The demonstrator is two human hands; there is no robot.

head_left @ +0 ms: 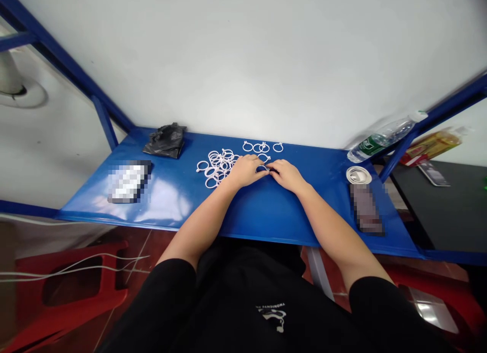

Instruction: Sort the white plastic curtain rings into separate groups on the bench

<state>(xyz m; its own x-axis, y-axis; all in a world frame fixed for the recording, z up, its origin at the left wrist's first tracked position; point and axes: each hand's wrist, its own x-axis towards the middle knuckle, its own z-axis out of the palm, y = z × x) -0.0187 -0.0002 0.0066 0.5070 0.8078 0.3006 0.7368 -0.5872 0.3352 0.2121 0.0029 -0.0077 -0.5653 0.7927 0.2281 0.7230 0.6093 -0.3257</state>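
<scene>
Currently, both hands are meeting near the middle of the blue worktop (289, 218), the left hand (248, 171) and the right hand (287, 175) apparently pinching one white ring (262, 166) between their fingertips; the finer grip is too small to tell. Just to their left, a heap of rings (220, 163) is lying tangled, probably the larger share left to handle. Near the back edge, four loose rings (262, 146) are resting, two overlapping, while a nearer ring (268, 157) is lying just behind the fingertips. These five may be counting as done, though nothing is confirming it. A black bag (167, 141) is sitting by the back left corner.
</scene>
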